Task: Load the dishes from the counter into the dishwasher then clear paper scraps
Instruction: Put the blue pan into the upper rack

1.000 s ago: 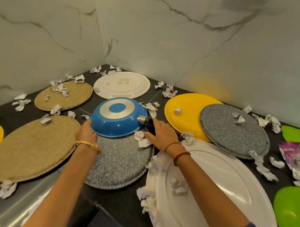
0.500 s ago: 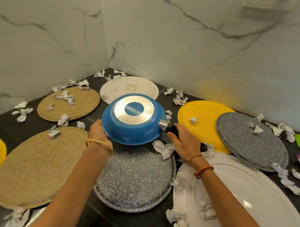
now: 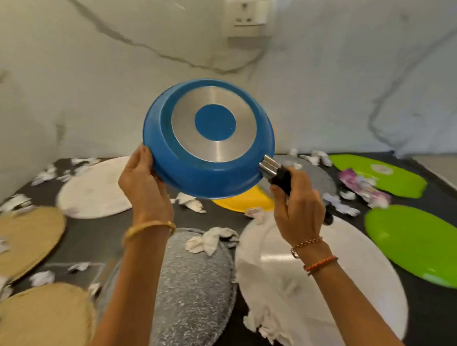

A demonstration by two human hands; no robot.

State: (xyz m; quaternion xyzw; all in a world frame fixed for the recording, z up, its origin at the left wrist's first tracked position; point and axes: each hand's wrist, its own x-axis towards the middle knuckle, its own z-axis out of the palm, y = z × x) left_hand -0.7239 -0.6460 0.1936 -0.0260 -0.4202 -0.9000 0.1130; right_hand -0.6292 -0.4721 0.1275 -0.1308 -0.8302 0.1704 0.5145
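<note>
Lifted off desk since 0.5 s ago: blue pan (image 3: 209, 138), base toward camera, right hand (image 3: 297, 211) clamped on handle, left hand (image 3: 144, 185) gripping rim. Loading step; next needs carry to dishwasher, not in view.

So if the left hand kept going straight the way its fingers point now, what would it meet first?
The left hand already grips the blue pan at its rim, fingers pointing up and away. Beyond the pan, the marble wall looks like the next thing in line, though depth is hard to judge.

white marble wall (image 3: 70, 63), wall socket (image 3: 247, 17), purple wrapper (image 3: 361, 186) nr green plates
</note>
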